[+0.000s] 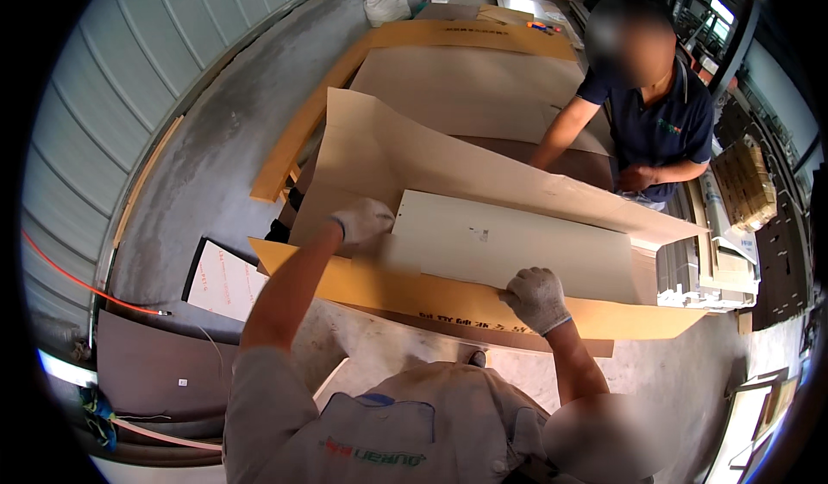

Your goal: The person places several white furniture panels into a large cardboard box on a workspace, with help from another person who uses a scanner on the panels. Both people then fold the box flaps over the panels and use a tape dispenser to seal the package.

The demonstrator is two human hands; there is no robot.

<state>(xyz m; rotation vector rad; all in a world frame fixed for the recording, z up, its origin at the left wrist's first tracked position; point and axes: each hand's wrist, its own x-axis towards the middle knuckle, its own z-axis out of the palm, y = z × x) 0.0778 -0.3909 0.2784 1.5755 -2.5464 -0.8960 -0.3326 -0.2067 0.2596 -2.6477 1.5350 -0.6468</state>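
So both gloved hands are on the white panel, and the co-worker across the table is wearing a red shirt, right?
Not quite. The head view shows the co-worker in a dark blue shirt, not red. The rest holds: left hand and right hand, both gloved, are on the white panel.

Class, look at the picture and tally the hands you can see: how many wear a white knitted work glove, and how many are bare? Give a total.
Hands in white knitted work gloves: 2 (left hand, right hand)
Bare hands: 1 (co-worker's hand)
Total: 3

left hand [363,219]: grips white panel [517,247] corner | right hand [536,298]: on its near edge | cardboard sheet [448,298] beneath
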